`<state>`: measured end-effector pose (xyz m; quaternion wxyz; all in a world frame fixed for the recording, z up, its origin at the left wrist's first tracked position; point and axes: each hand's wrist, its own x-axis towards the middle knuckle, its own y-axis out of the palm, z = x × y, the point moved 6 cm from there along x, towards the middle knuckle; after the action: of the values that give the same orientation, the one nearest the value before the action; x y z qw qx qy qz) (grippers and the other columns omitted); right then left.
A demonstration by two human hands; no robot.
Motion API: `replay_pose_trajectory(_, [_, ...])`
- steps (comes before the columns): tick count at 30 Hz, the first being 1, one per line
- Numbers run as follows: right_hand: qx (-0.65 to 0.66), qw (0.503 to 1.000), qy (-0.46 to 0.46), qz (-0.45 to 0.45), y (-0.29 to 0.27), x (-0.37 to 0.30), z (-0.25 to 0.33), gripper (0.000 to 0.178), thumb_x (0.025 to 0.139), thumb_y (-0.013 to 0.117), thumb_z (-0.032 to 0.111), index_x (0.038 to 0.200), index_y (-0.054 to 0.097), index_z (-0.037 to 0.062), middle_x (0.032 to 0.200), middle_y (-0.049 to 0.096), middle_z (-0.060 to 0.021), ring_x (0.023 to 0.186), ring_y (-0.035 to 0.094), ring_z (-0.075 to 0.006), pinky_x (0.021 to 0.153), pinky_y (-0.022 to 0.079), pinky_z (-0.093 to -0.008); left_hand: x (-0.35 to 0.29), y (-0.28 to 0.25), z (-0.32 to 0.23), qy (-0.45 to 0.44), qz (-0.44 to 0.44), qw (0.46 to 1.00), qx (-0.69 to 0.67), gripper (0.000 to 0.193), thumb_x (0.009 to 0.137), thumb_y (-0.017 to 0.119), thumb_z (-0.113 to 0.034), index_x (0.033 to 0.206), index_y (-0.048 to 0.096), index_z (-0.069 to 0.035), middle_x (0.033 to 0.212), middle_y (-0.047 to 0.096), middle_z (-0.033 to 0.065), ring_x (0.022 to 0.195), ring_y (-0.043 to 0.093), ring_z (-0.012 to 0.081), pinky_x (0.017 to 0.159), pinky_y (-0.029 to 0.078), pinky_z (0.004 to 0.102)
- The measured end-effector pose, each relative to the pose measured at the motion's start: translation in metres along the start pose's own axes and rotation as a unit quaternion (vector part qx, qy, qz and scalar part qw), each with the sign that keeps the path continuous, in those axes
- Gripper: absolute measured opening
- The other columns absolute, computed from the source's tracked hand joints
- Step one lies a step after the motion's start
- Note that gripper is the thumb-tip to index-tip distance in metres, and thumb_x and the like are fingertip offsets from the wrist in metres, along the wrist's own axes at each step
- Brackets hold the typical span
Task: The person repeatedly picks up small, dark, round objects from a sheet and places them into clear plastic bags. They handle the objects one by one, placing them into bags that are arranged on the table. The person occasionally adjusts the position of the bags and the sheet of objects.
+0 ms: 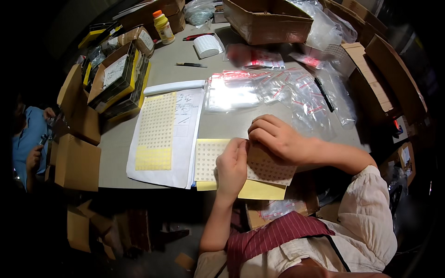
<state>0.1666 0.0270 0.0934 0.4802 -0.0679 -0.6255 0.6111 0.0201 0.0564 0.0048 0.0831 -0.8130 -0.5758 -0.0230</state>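
Observation:
At the near table edge, a sheet of small printed round labels (273, 170) is tilted up between my hands. My left hand (232, 167) is closed in a pinch at its left edge. Over its top edge curl the fingers of my right hand (276, 138), close to the left fingertips; whether a single label is between them is hidden. Beneath my hands lie another label sheet (206, 160) and a yellow backing sheet (263, 190), which overhang the table edge. To the left, a yellowish label sheet (157, 125) rests on an open notepad (185, 134).
Clear zip bags (296, 95) spread beyond my hands, with a black marker (324, 95) on them. A label roll (208, 46), a yellow bottle with orange cap (163, 28) and a cardboard box (269, 23) stand farther back. At far left is another person in blue (34, 134).

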Motion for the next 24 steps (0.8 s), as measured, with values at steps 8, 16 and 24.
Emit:
replay_pose_trajectory(8, [-0.061, 0.971, 0.226, 0.051, -0.031, -0.032, -0.151, 0.017, 0.092, 0.059, 0.007, 0.106, 0.051, 0.001, 0.1, 0.062, -0.0253, 0.096, 0.06, -0.0456, 0.08, 0.048, -0.0516, 0.0, 0.007, -0.011, -0.024, 0.003, 1.0, -0.007, 0.026, 0.106, 0.057, -0.024, 0.103, 0.068, -0.001, 0.068, 0.065, 0.01, 0.061, 0.059, 0.0138, 0.059, 0.046, 0.0324])
replay_pose_trajectory(16, [-0.164, 0.945, 0.253, 0.125, -0.048, -0.042, -0.199, 0.017, 0.095, 0.062, 0.012, 0.109, 0.056, 0.0039, 0.115, 0.063, -0.0205, 0.113, 0.057, -0.0426, 0.091, 0.048, -0.0513, -0.002, 0.004, -0.024, -0.008, 0.007, 1.0, 0.019, 0.025, 0.106, 0.058, -0.024, 0.102, 0.068, -0.001, 0.067, 0.066, 0.0103, 0.059, 0.058, 0.0132, 0.058, 0.046, 0.032])
replay_pose_trajectory(24, [-0.212, 0.958, 0.115, 0.157, 0.003, -0.007, -0.209, 0.04, 0.085, 0.07, 0.016, 0.121, 0.061, 0.0005, 0.151, 0.046, -0.0194, 0.148, 0.029, -0.0433, 0.121, 0.028, -0.0531, -0.003, 0.004, -0.008, -0.02, 0.007, 1.0, -0.005, 0.026, 0.106, 0.058, -0.025, 0.102, 0.068, -0.002, 0.068, 0.067, 0.0075, 0.059, 0.057, 0.0126, 0.058, 0.045, 0.0315])
